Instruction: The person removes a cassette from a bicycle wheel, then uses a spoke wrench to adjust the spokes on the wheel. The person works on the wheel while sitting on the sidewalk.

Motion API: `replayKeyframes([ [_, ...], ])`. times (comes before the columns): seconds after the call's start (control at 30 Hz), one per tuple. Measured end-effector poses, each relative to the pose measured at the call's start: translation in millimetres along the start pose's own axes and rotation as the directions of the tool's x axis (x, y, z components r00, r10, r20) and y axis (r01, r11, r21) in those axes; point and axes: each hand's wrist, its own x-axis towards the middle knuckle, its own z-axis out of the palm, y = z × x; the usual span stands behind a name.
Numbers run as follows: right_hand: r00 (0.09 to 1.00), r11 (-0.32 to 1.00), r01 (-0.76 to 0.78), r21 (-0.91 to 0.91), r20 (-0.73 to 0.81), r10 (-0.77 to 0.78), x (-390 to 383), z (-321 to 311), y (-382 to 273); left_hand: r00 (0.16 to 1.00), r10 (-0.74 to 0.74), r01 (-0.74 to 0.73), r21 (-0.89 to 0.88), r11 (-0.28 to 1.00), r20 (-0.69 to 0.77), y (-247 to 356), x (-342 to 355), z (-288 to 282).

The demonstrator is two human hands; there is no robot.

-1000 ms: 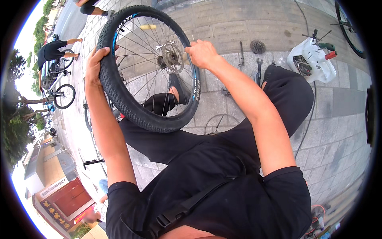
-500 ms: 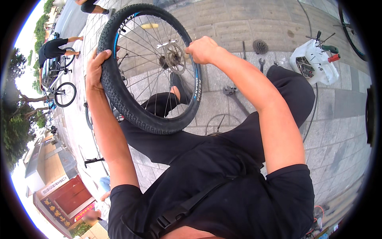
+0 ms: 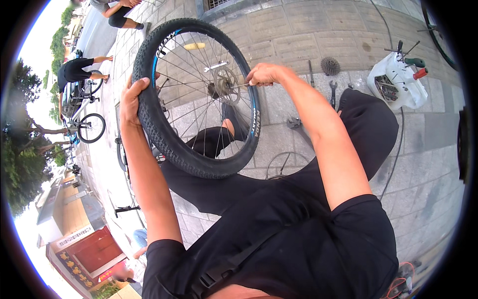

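Note:
A bicycle wheel [image 3: 199, 167] with a knobby black tyre, dark rim and blue marks stands tilted, its lower edge by my left thigh. My left hand [image 3: 132, 102] is wrapped round the tyre's left side, thumb on the tread. My right hand [image 3: 266, 74] is closed in a pinch at the wheel's right side. From its fingertips a thin metal rod [image 3: 241, 86] runs toward the hub, in front of the brake disc [image 3: 227, 84]. Whether the rod's tip is inside the hub I cannot tell.
On the paving lie a cassette [image 3: 330, 66], an open-end wrench [image 3: 332, 92], an adjustable wrench [image 3: 298, 127] and, behind the spokes, another wrench [image 3: 217, 66]. A cut white jug [image 3: 398, 82] holds tools at right. A cable [image 3: 398, 144] crosses the ground. Other people and bicycles are at left.
My right hand has drawn slightly outward from the hub, and the thin rod now shows between fingers and hub. The whole view has shifted a little; my left hand keeps its grip.

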Motion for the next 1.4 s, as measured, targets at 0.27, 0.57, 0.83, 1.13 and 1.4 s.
replayKeyframes([
  [0.27,0.999,0.895,-0.032,0.445,-0.008,0.040,-9,33,15,0.999,-0.029,0.028,-0.019,0.999,-0.032,-8,3,-8],
  [0.57,0.993,0.816,-0.104,0.569,0.009,0.120,-21,52,9,0.999,-0.006,0.006,-0.005,1.000,0.032,-9,7,-13],
  [0.83,0.982,0.992,-0.024,0.120,-0.183,0.045,-22,41,15,0.999,0.012,-0.012,-0.011,1.000,0.040,-12,12,-16],
  [1.13,0.822,0.880,0.099,-0.465,-0.460,-0.336,-35,47,-1,0.998,-0.046,0.047,-0.030,0.998,0.038,-13,33,-27],
  [1.4,0.511,0.458,0.130,-0.879,-0.337,-0.791,-16,38,4,0.993,-0.114,0.115,-0.048,0.992,0.006,0,55,-18],
])
